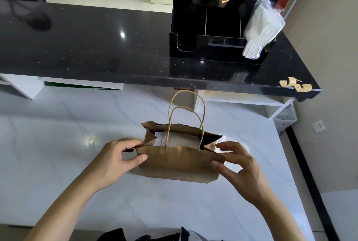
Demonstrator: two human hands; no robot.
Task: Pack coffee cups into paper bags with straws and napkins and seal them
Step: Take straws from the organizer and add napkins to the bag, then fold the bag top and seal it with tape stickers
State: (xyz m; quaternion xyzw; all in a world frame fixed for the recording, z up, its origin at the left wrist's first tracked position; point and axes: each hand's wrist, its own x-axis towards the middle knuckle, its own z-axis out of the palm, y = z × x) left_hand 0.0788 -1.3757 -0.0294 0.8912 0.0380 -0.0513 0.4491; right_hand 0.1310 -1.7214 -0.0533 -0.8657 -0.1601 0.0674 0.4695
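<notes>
Centrally, paper bag (179,161): brown, upright on the white counter (58,143), mouth open, two twisted handles standing up – something pale inside, too unclear to name.
Left hand (118,160): fingers (142,157) pinching the bag's left top corner.
Right hand (239,165): fingers pinching the bag's right top corner.
Clear wrapper (232,142): just beyond the bag's right end, partly hidden.
Black organiser (222,47): far right on the dark counter (87,43) – holds a sleeve of white lids (259,33).
Tape scraps (295,84): curled, on the dark counter's right edge.
</notes>
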